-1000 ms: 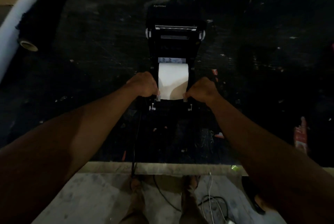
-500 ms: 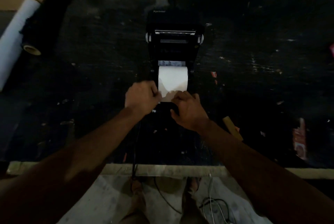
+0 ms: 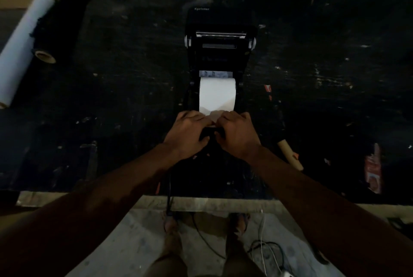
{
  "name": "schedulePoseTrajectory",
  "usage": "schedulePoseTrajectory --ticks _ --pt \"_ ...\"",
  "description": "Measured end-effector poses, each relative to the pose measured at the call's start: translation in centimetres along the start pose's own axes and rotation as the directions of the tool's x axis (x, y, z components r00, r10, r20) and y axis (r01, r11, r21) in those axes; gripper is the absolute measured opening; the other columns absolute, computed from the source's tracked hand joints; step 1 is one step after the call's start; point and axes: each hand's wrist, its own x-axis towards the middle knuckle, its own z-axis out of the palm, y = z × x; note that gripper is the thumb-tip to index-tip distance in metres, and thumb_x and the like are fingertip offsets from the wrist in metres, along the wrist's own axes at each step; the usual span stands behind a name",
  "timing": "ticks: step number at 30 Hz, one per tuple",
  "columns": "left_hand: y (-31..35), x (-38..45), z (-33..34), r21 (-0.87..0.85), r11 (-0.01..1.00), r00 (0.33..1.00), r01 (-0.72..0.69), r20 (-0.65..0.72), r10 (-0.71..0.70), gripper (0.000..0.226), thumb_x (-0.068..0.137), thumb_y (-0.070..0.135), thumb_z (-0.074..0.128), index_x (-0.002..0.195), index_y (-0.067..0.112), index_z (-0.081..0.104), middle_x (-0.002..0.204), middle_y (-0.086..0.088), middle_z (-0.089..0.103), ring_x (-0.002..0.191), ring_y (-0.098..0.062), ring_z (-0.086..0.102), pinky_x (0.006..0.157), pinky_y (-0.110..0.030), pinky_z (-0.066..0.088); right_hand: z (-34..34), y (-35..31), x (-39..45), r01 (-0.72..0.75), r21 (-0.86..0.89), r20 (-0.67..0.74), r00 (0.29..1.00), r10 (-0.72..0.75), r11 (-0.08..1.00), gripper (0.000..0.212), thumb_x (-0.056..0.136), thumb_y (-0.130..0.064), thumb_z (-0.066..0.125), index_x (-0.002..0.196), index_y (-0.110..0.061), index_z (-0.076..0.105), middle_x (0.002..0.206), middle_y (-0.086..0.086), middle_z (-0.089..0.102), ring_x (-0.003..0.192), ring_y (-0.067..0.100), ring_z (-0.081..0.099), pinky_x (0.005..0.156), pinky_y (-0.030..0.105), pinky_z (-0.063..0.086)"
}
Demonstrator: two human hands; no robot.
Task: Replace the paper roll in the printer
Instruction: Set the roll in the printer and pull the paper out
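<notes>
A black printer [image 3: 220, 49] stands open in the middle of the dark table, its lid tilted back. A white paper roll [image 3: 217, 94] sits in its bay, with a loose torn end of paper hanging toward me. My left hand [image 3: 188, 133] and my right hand [image 3: 238, 135] are side by side at the printer's near edge, fingers curled on the paper's loose end. What lies under the hands is hidden. An empty brown cardboard core [image 3: 290, 155] lies just right of my right wrist.
A long white roll [image 3: 21, 50] and a black roll [image 3: 63, 15] lie at the far left of the table [image 3: 111, 98]. A red-and-white packet [image 3: 372, 168] lies at the right. A black cable [image 3: 169, 189] drops over the near edge to the floor, where more cables lie.
Both hands moved in from the two sides of the roll to the middle of the printer's near edge, onto the loose paper end. The brown core came into view at the right.
</notes>
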Motion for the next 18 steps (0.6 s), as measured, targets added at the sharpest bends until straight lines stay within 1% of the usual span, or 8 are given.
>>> schedulePoseTrajectory --ticks 2,6,8,10,12,14,16,18 --pt "0.1 0.2 -0.3 -0.021 1.000 1.000 0.006 0.015 -0.005 0.049 0.081 0.026 0.071 0.129 0.017 0.064 0.117 -0.005 0.073 0.114 -0.028 0.062 0.104 -0.043 0.037 -0.1 0.0 0.0 -0.007 0.038 -0.010 1.000 0.008 0.999 0.019 0.078 -0.023 0.068 0.091 -0.009 0.069 0.101 0.013 0.070 0.098 0.036 0.064 0.080 0.043 0.040" --pt "0.2 0.0 -0.5 -0.087 0.996 0.999 0.014 -0.037 -0.017 0.044 0.080 0.015 0.073 0.123 0.016 0.067 0.109 -0.003 0.077 0.101 -0.026 0.069 0.096 -0.039 0.040 -0.1 0.2 -0.3 0.001 0.128 0.000 1.000 -0.001 0.992 0.023 0.074 -0.018 0.072 0.095 -0.008 0.069 0.101 0.014 0.070 0.095 0.039 0.065 0.078 0.042 0.046" --pt "0.3 0.0 -0.5 -0.117 0.993 0.998 0.014 -0.056 -0.021 0.038 0.080 0.006 0.070 0.117 0.015 0.071 0.104 -0.002 0.078 0.098 -0.026 0.070 0.090 -0.035 0.040 -0.2 0.3 -0.3 0.013 0.184 0.013 1.000 -0.015 0.983 0.016 0.074 -0.012 0.072 0.089 -0.007 0.069 0.096 0.015 0.069 0.090 0.040 0.065 0.075 0.044 0.051" --pt "0.3 0.1 -0.5 -0.140 0.990 0.998 0.010 -0.059 -0.019 0.034 0.080 0.001 0.065 0.110 0.014 0.073 0.103 -0.004 0.079 0.096 -0.028 0.071 0.088 -0.035 0.044 -0.4 0.6 -0.3 0.020 0.204 0.011 1.000 -0.023 0.979 0.007 0.074 -0.007 0.072 0.081 -0.008 0.069 0.090 0.014 0.068 0.084 0.039 0.064 0.072 0.043 0.052" --pt "0.3 0.0 -0.6 -0.141 0.990 0.998 -0.012 -0.062 0.003 0.031 0.080 0.001 0.065 0.107 0.014 0.075 0.101 -0.006 0.078 0.094 -0.029 0.071 0.087 -0.038 0.048 -0.6 0.8 -0.4 0.017 0.157 0.011 1.000 -0.019 0.987 0.004 0.076 -0.009 0.070 0.079 -0.011 0.068 0.089 0.011 0.067 0.085 0.037 0.064 0.072 0.041 0.047" --pt "0.2 -0.1 -0.6 -0.136 0.990 0.997 -0.035 -0.073 0.025 0.029 0.081 0.003 0.065 0.105 0.016 0.075 0.097 -0.006 0.078 0.090 -0.030 0.071 0.086 -0.040 0.050 -0.5 1.2 -0.7 0.031 0.077 -0.005 1.000 -0.030 0.997 0.009 0.075 -0.011 0.065 0.083 -0.013 0.069 0.090 0.010 0.068 0.088 0.036 0.062 0.073 0.040 0.042" --pt "0.2 -0.3 -0.6 -0.143 0.989 0.996 -0.042 -0.079 0.031 0.028 0.082 0.004 0.065 0.104 0.018 0.074 0.095 -0.004 0.077 0.089 -0.028 0.070 0.085 -0.040 0.050 -0.4 1.4 -1.2 0.053 0.019 -0.006 0.999 -0.053 0.998 0.017 0.074 -0.011 0.062 0.089 -0.011 0.070 0.091 0.012 0.068 0.090 0.037 0.063 0.075 0.041 0.042" --pt "0.3 -0.6 -0.5 -0.140 0.989 0.995 -0.052 -0.095 0.039 0.027 0.080 0.005 0.066 0.102 0.019 0.074 0.094 -0.003 0.076 0.091 -0.026 0.070 0.085 -0.037 0.050 -0.3 1.4 -1.8 0.075 -0.002 -0.008 0.997 -0.075 0.997 0.020 0.073 -0.010 0.063 0.092 -0.009 0.070 0.092 0.014 0.066 0.090 0.038 0.063 0.075 0.042 0.043"
